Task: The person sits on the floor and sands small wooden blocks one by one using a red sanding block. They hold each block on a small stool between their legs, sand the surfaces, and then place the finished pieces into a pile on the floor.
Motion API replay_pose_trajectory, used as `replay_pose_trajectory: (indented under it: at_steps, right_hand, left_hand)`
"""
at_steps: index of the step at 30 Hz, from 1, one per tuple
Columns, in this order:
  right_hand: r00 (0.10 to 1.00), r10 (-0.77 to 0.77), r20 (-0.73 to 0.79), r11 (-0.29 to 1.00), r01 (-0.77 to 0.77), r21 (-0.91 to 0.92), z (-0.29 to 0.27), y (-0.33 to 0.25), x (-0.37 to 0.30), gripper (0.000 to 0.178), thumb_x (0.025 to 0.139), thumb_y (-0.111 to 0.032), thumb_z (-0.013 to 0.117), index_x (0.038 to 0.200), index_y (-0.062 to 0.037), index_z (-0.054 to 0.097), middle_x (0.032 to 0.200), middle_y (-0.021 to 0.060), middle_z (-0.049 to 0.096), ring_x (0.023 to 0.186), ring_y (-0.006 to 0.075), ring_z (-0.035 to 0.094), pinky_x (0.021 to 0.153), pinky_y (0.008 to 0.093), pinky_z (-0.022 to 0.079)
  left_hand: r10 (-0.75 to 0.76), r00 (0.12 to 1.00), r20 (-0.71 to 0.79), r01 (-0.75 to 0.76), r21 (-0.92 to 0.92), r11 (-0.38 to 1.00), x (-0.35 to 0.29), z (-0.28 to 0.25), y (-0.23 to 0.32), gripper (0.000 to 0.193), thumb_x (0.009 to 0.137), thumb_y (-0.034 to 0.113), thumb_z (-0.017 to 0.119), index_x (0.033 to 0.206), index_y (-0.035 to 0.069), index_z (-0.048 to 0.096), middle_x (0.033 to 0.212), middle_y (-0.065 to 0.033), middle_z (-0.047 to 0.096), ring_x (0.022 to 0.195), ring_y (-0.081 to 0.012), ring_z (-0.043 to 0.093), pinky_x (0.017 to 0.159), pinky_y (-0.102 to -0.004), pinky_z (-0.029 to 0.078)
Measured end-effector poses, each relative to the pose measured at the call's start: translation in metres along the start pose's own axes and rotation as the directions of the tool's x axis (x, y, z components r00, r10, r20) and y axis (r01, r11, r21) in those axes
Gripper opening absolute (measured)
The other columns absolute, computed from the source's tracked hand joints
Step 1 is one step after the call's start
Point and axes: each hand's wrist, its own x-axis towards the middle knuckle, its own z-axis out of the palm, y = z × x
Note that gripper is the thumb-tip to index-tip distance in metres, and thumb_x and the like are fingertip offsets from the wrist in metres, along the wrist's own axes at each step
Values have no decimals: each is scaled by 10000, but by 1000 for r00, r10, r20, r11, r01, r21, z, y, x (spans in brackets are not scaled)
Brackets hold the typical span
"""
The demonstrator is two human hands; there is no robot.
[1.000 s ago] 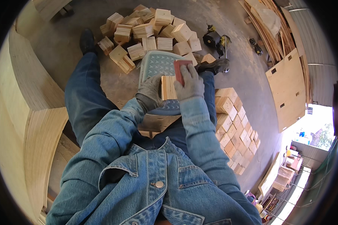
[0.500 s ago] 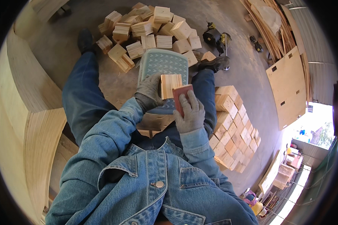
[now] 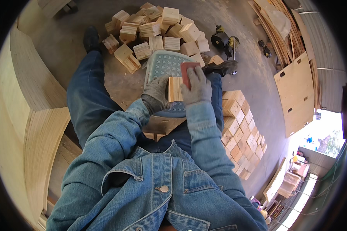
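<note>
My left hand, in a grey glove, is closed round the left side of a plywood block with striped layered edges. My right hand, gloved too, grips a flat reddish-brown sanding block and holds it against the right side of the wooden block. Part of the wooden block's right face is hidden behind that hand. Both hands are above a pale blue-green plastic stool that stands between my legs.
A loose heap of plywood blocks lies beyond the stool. Stacked blocks stand beside my right leg. Yellow-and-black power tools rest on the floor near my right shoe. Large curved plywood pieces rise at the left; boards lean at the right.
My right hand has slid the sanding block away from me along the right side of the wooden block. The left hand keeps its hold in nearly the same place.
</note>
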Motion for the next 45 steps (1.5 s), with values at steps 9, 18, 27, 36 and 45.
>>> replay_pose_trajectory:
  at_steps: [9,18,27,36,45]
  right_hand:
    - [982,-189,-27,980,190,65,-26,-14,-121,660,783,-272,820,1415,-166,664,1556,126,501,1325,423,530,1069,562,469]
    - [982,-177,-62,982,180,46,-2,-24,-17,584,837,-288,765,1407,-209,665,1541,88,526,1274,434,563,1056,555,486]
    - [996,-90,14,996,90,2,-7,-30,0,622,843,-324,777,1442,-215,652,1581,114,509,1313,424,554,1112,523,469]
    - [959,-281,-41,954,284,94,-24,-26,-125,656,782,-287,820,1405,-150,667,1513,146,536,1306,424,544,1038,577,479]
    - [960,-275,-54,960,277,30,-8,-44,-43,587,790,-275,801,1361,-184,697,1525,111,543,1269,416,568,1052,543,488]
  left_hand:
    - [-108,986,125,107,16,994,4,-9,12,1039,649,503,928,1497,129,459,1445,-188,578,1373,-377,541,1232,-490,351]
    - [39,999,-9,-39,-51,998,-2,1,-4,1053,625,506,957,1481,110,490,1389,-196,595,1278,-416,563,1138,-495,446]
    - [8,1000,26,-6,-62,998,2,0,3,1052,630,508,957,1487,109,495,1400,-188,598,1293,-411,564,1136,-489,452]
    - [-52,996,66,56,-51,997,1,2,-5,1029,659,576,919,1470,106,495,1411,-221,587,1304,-414,569,1151,-499,437]
    - [-3,994,106,59,-535,843,-2,17,-21,920,730,574,832,1504,195,509,1483,-141,550,1376,-367,511,1213,-509,343]
